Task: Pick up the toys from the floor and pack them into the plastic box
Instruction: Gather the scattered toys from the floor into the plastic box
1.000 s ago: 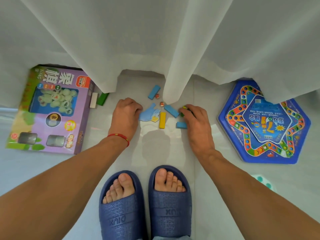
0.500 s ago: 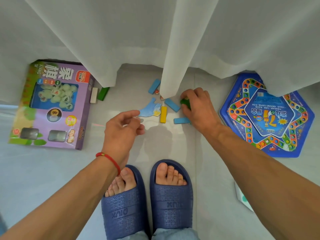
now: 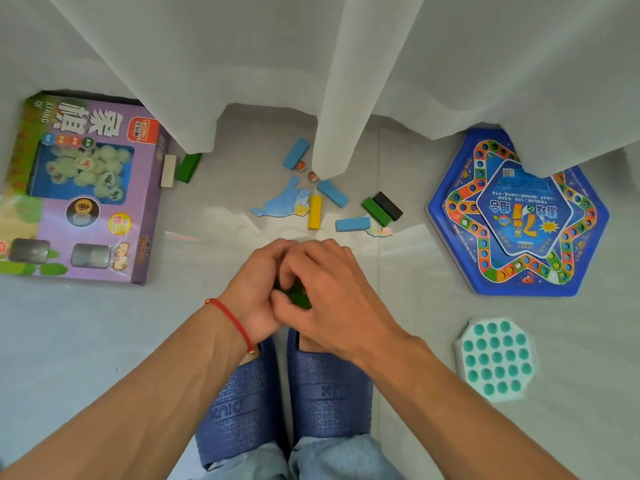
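Half a second ago the hands were apart, the right one down among the blocks by the curtain and the left one hanging spread over the floor; now both have drawn back and meet above the slippers [image 3: 284, 403]. The right hand [image 3: 332, 289] lies over the left hand [image 3: 259, 289], and both sets of fingers curl round a small green piece [image 3: 298, 296], of which only a sliver shows between them. This looks like the right hand passing its pick to the left, so that the left can collect pieces. Most of the toys remain on the floor [image 3: 86, 341]: the purple chess box [image 3: 114, 223], the blue hexagonal game board [image 3: 519, 216], the teal bubble toy [image 3: 496, 358], the blue puzzle piece [image 3: 282, 204], and the loose blocks, among them the yellow block [image 3: 314, 213]. The plastic box is not in view, so packing has barely begun.
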### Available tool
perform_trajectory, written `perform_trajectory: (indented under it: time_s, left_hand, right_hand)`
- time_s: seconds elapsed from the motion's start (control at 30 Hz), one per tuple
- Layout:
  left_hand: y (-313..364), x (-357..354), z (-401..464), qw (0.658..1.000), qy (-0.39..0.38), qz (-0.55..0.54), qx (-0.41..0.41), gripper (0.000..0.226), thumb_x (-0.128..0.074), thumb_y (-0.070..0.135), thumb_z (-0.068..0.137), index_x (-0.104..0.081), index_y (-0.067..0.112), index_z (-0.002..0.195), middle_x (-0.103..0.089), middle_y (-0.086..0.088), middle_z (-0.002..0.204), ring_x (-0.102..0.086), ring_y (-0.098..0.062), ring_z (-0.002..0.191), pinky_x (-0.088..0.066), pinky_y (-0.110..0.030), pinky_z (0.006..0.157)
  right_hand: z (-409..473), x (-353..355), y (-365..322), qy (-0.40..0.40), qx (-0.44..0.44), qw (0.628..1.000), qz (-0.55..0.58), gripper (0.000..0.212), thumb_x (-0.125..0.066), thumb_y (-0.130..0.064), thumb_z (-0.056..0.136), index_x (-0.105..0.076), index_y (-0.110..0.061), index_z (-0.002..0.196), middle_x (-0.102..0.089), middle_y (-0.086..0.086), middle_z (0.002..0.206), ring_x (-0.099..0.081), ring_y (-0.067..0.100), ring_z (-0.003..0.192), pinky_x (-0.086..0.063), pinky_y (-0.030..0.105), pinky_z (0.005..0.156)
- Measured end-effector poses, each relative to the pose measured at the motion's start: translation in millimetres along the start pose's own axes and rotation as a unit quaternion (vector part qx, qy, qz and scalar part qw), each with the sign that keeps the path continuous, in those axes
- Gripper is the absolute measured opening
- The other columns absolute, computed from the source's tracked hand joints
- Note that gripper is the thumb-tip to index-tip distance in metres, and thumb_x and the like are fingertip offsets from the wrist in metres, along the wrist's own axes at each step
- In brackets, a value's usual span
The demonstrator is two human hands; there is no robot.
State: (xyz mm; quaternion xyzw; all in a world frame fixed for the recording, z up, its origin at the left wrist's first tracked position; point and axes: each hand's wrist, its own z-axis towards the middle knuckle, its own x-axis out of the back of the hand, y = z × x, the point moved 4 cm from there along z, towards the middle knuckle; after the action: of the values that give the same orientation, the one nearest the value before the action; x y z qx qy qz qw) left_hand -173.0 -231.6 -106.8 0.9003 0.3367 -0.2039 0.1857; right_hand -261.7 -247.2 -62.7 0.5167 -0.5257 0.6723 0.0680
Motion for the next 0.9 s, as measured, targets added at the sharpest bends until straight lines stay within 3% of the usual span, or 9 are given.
perform_trajectory:
  time_s: [0.07,0.17,0.23,0.3,0.57,0.67,0.77,0.87,0.9]
  left_hand:
    - [1,7,2,1.000,0.013,-0.008,-0.003,0.025,-0.050,0.022,0.094,-0.065,0.009,0.079,-0.060,-0.008,0.072,-0.059,-0.017,0.068,-0.053,-0.029,0.065]
    - [1,12,6,0.999,0.046,-0.012,0.010,0.030,-0.049,0.026,0.098,-0.066,0.005,0.083,-0.058,-0.008,0.068,-0.052,-0.015,0.055,-0.044,-0.022,0.046]
    - [0,13,9,0.999,0.052,0.000,0.015,0.031,-0.050,0.028,0.098,-0.064,0.007,0.080,-0.054,-0.006,0.067,-0.047,-0.013,0.049,-0.036,-0.019,0.039]
    - [-3,14,12,0.999,0.050,0.011,0.017,0.031,-0.050,0.029,0.098,-0.062,0.008,0.079,-0.052,-0.005,0.067,-0.044,-0.013,0.048,-0.033,-0.020,0.037]
    - [-2,14,5,0.998,0.055,0.000,0.006,0.030,-0.050,0.027,0.097,-0.064,0.006,0.081,-0.055,-0.008,0.069,-0.046,-0.015,0.052,-0.036,-0.020,0.041]
    - [-1,11,-14,0.998,0.054,-0.028,-0.007,0.027,-0.050,0.024,0.093,-0.066,0.005,0.084,-0.060,-0.011,0.074,-0.051,-0.019,0.059,-0.042,-0.021,0.048]
    - [0,9,-48,0.997,0.041,-0.061,-0.034,0.021,-0.052,0.022,0.089,-0.067,0.006,0.090,-0.062,-0.011,0.080,-0.054,-0.022,0.065,-0.044,-0.025,0.053]
    - [2,13,-103,0.992,0.037,-0.084,-0.081,0.016,-0.054,0.017,0.084,-0.066,0.007,0.088,-0.061,-0.011,0.081,-0.051,-0.021,0.064,-0.038,-0.026,0.053]
    - [3,15,-125,0.990,0.036,-0.091,-0.099,0.013,-0.053,0.015,0.084,-0.065,0.008,0.086,-0.060,-0.010,0.080,-0.050,-0.021,0.063,-0.037,-0.026,0.055]
  right_hand:
    - [2,10,7,0.056,-0.023,0.996,0.063,0.013,-0.062,-0.026,0.087,-0.057,-0.015,0.083,-0.054,-0.001,0.090,-0.051,0.018,0.084,-0.044,0.034,0.076]
    - [9,26,57,0.182,-0.118,0.976,0.001,0.012,-0.059,-0.016,0.092,-0.064,-0.012,0.102,-0.058,0.004,0.106,-0.054,0.019,0.097,-0.047,0.035,0.084]
    - [19,34,100,0.167,-0.187,0.964,-0.094,0.033,-0.058,-0.013,0.095,-0.061,-0.014,0.127,-0.055,0.010,0.130,-0.051,0.027,0.117,-0.047,0.043,0.095]
    - [26,36,129,0.118,-0.221,0.958,-0.137,0.043,-0.060,-0.015,0.095,-0.056,-0.018,0.137,-0.051,0.011,0.140,-0.045,0.032,0.126,-0.046,0.047,0.099]
    - [35,41,144,0.073,-0.186,0.962,-0.188,0.034,-0.064,-0.015,0.094,-0.062,-0.013,0.128,-0.056,0.015,0.118,-0.051,0.033,0.106,-0.051,0.044,0.088]
    - [25,60,132,0.158,-0.274,0.946,-0.063,0.029,-0.067,-0.027,0.089,-0.064,-0.015,0.115,-0.061,0.007,0.103,-0.059,0.023,0.090,-0.050,0.029,0.069]
    - [3,69,100,0.184,-0.399,0.862,0.253,0.013,-0.062,-0.029,0.090,-0.062,-0.018,0.096,-0.061,0.002,0.091,-0.061,0.019,0.082,-0.055,0.029,0.067]
    - [-14,67,37,0.048,-0.371,0.689,0.621,0.017,-0.050,-0.024,0.085,-0.060,-0.011,0.087,-0.052,0.010,0.083,-0.053,0.023,0.071,-0.047,0.035,0.063]
    - [-16,71,11,0.001,-0.343,0.639,0.689,0.022,-0.047,-0.025,0.081,-0.060,-0.009,0.089,-0.053,0.012,0.083,-0.052,0.025,0.070,-0.044,0.034,0.063]
